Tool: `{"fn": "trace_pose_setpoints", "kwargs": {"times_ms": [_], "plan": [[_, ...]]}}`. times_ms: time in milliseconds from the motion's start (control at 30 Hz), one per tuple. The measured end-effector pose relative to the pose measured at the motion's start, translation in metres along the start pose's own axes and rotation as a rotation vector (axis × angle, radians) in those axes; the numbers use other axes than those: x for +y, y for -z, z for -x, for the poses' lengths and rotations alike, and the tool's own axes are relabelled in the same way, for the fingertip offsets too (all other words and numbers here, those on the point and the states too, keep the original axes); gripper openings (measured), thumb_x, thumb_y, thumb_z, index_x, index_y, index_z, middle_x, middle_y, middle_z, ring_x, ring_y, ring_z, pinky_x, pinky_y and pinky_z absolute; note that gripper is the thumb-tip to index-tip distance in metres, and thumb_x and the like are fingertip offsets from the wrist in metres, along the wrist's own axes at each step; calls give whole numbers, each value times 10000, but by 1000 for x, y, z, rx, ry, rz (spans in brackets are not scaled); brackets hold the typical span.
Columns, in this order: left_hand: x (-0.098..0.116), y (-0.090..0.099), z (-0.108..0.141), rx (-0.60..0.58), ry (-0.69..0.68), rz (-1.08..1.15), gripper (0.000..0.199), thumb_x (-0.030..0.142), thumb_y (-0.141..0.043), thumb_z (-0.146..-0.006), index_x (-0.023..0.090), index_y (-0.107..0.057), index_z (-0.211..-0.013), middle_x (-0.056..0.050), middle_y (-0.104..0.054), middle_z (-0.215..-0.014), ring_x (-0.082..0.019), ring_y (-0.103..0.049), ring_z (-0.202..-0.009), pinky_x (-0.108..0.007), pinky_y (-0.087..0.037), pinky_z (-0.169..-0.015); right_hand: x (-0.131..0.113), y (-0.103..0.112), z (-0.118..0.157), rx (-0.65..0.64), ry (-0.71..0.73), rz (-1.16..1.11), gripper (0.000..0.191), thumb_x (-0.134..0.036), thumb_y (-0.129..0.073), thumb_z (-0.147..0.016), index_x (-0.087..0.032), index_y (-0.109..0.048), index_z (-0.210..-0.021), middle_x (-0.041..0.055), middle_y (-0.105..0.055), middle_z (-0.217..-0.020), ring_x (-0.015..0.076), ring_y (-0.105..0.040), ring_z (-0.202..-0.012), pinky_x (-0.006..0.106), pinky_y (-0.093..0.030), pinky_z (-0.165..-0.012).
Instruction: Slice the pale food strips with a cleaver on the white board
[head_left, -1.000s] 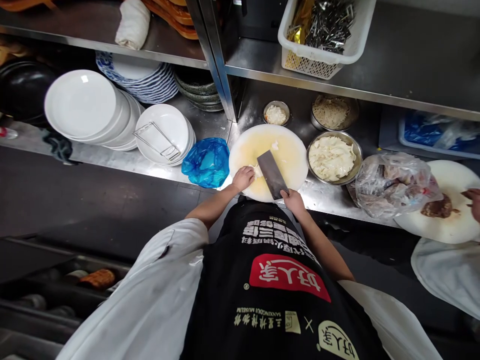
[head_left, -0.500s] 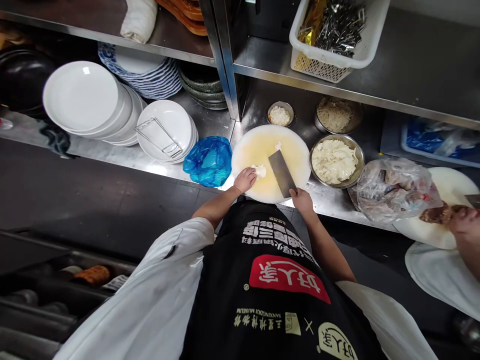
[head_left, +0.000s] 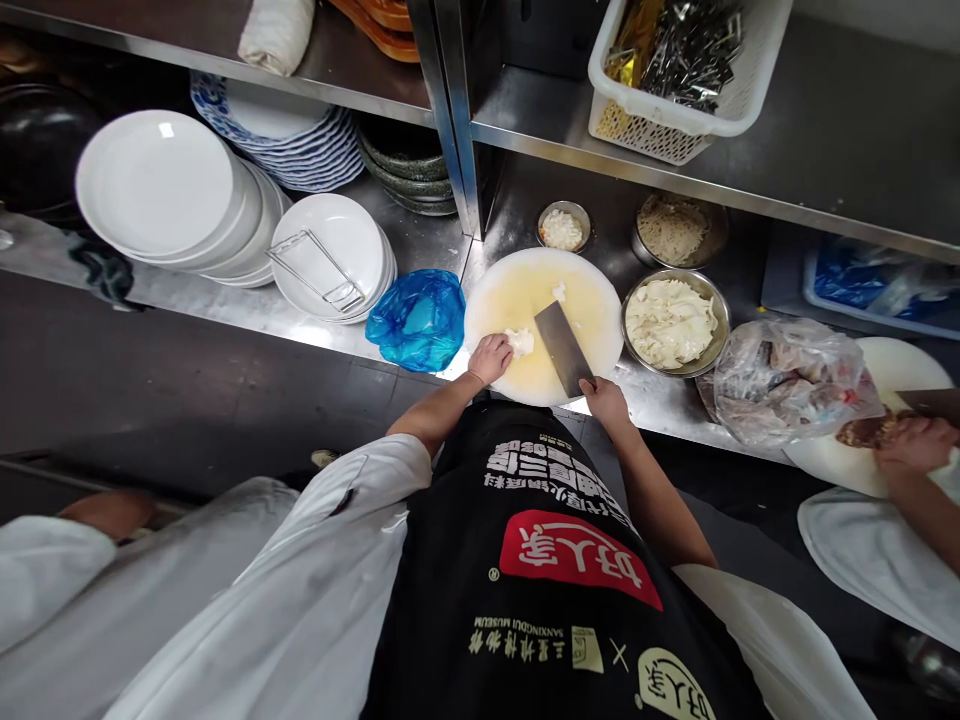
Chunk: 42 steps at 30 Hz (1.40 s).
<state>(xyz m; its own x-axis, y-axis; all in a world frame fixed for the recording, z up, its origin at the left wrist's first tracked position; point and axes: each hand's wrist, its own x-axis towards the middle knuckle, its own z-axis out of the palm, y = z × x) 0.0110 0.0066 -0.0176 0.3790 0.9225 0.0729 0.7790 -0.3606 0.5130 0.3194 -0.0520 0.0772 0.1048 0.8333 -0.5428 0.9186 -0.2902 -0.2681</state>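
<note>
On the round cutting board (head_left: 487, 290), my left hand (head_left: 491, 359) has its fingers closed on a pale food piece (head_left: 520, 342) at the left side. My right hand (head_left: 606, 401) grips the handle of a cleaver (head_left: 562, 348) at the board's front right edge. The broad blade lies over the board, pointing up and left, apart from the piece at my left hand. A small pale scrap (head_left: 559, 291) rests just beyond the blade's tip. Right of the board stands a metal bowl (head_left: 724, 330) full of pale, creamy-looking food.
Behind the board are a small bowl (head_left: 588, 228) and a bowl of shreds (head_left: 723, 240). A blue bag (head_left: 420, 320) and stacked plates (head_left: 161, 185) lie left. A plastic bag (head_left: 795, 380) and a person's hand (head_left: 915, 445) at another board are right.
Another person in white has come into view at the lower left. The co-worker's hand and blade at the right have shifted left. My hands and the cleaver have hardly moved.
</note>
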Motion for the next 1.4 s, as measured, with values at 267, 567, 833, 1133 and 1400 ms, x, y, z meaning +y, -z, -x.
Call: {"fn": "trace_pose_setpoints", "kwargs": {"times_ms": [267,567,833,1133,1400], "plan": [[-1,-1,-2,-10,-12,-7,260,237,-469,-975,186,-721,-1013,-110,-650,-1201,-265,-542,-1190,-464,-421,-1092,-27,1,-15,-101,112,-37,400,-476,-494,-996,-157,-736,-1010,132,-739,-1003,235,-655,-937,266,-422,-749],[1,2,-2,-27,-12,17,256,220,-482,-961,198,-729,-1024,-104,-650,-1254,-257,-541,-1225,-472,-404,-1116,13,19,-24,19,-48,-80,416,-443,-479,-992,-114,-732,-1022,153,-730,-873,261,-666,-889,286,-426,-731],[1,5,-2,-21,-10,28,255,227,-483,-962,199,-730,-1018,-99,-659,-1230,-258,-550,-1193,-465,-417,-1094,0,6,-9,58,62,-40,446,-502,-437,-1004,-153,-713,-966,151,-731,-969,250,-655,-922,278,-408,-737],[-1,8,-3,-67,-55,38,245,245,-531,-957,198,-734,-1086,-111,-656,-1255,-261,-561,-1211,-483,-429,-1104,2,-1,12,-50,16,-52,343,-351,-443,-988,-137,-670,-1134,146,-726,-1034,250,-660,-943,279,-438,-759],[-14,11,-4,-108,-136,78,238,176,-526,-964,206,-746,-1049,-104,-679,-1232,-225,-596,-1188,-435,-460,-1096,-10,-18,77,-62,83,124,415,-331,-379,-1027,-167,-567,-1358,135,-741,-1032,267,-698,-921,311,-459,-811]]}}
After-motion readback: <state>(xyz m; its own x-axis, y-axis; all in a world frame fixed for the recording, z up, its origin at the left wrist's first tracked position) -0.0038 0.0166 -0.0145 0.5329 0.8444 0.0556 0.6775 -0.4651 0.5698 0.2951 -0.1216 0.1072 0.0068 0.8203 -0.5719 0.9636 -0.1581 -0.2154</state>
